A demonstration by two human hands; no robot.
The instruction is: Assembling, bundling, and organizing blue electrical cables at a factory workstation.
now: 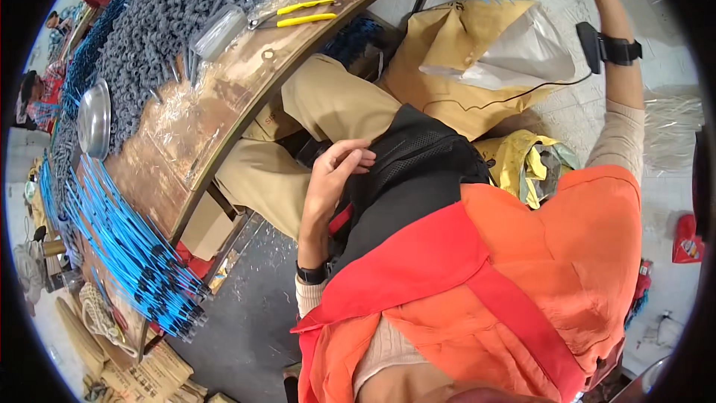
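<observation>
My left hand hovers over or rests on my lap, its fingers loosely bent, with nothing visible in them. It lies beside a black mesh-fronted cloth at my waist, perhaps an apron or pouch; whether it touches is hard to tell. A black band circles that wrist. My right arm stretches up and away at the right, and its hand lies beyond the upper edge. On its wrist sits a black strapped device with a thin cable.
On the wooden table lie a heap of grey plastic parts, yellow-handled pliers, a clear plastic box, a metal bowl and blue cable-like bundles. A brown paper sack and a yellow bag stand nearby.
</observation>
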